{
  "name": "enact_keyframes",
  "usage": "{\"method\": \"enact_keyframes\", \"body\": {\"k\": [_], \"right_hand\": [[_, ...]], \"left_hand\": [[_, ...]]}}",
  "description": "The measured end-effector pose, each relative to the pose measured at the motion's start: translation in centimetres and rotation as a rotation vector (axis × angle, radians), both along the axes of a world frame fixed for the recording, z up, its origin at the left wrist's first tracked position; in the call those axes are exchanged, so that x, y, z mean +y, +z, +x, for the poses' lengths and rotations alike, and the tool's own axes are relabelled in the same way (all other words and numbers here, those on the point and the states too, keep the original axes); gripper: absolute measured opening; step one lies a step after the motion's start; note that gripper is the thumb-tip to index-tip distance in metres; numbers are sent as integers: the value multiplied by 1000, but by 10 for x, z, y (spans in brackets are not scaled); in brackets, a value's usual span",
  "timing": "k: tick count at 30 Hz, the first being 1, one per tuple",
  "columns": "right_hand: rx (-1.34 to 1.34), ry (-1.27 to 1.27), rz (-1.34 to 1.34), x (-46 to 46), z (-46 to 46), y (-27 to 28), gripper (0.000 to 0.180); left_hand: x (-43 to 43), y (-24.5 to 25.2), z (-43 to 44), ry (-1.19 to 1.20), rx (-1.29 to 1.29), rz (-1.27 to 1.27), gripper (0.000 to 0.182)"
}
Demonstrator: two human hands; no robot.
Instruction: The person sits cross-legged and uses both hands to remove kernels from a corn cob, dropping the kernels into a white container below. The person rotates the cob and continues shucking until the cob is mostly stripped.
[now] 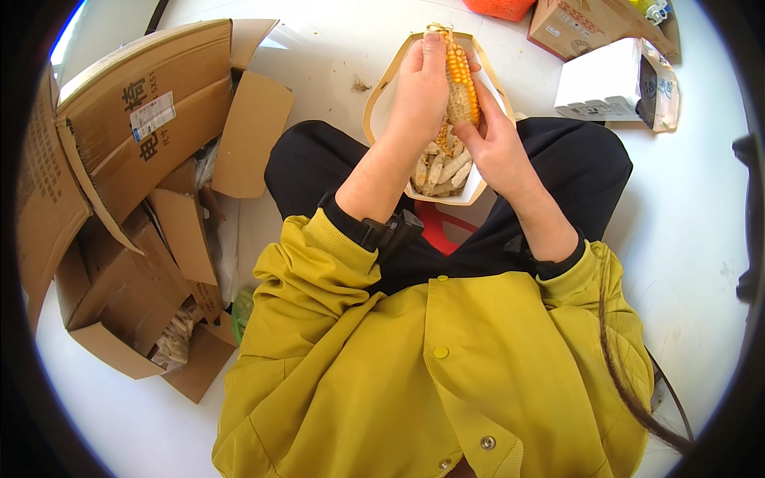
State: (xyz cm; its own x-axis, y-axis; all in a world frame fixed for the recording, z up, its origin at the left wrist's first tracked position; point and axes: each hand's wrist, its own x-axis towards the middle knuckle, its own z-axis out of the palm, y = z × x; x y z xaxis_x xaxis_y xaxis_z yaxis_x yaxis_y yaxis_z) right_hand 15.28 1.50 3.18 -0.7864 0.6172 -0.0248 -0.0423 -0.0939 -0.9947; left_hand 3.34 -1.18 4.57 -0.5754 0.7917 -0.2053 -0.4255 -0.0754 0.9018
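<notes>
A partly shelled ear of yellow corn (459,77) is held between both hands, tilted lengthwise away from me. My left hand (423,86) grips its upper part, with the thumb near the far tip. My right hand (491,134) holds the near end and the right side, its thumb at the lower end. Bare cob shows on the middle and left of the ear, while rows of kernels remain along the right. Underneath, a cardboard box with a pale lining (378,110) holds several bare corn cobs (445,170) and some loose kernels.
Large opened cardboard boxes (179,119) stand at the left; a lower carton (113,299) has cobs or similar pieces inside. A white box (600,83), a brown carton (562,27) and an orange-red item (501,7) lie at the upper right. Debris (360,85) dots the floor.
</notes>
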Motion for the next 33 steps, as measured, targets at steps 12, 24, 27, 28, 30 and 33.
{"method": "enact_keyframes", "body": {"k": [12,24,27,28,30,33], "right_hand": [[-72,-26,41,-1,3,-2,57],[-107,-13,140,0,5,0,57],[-122,-71,142,3,7,-1,55],[-147,-78,143,5,8,-1,55],[-151,-50,59,9,11,0,53],[-194,-29,23,15,15,3,51]], "left_hand": [[-1,-3,-3,-16,-44,103,47],[-1,-7,-3,-10,-22,76,41],[-1,-10,-4,-1,-100,125,40],[-1,-11,-5,-2,-91,100,38],[-2,-11,-8,-10,-75,70,35],[-4,-12,-10,-17,-203,115,28]]}}
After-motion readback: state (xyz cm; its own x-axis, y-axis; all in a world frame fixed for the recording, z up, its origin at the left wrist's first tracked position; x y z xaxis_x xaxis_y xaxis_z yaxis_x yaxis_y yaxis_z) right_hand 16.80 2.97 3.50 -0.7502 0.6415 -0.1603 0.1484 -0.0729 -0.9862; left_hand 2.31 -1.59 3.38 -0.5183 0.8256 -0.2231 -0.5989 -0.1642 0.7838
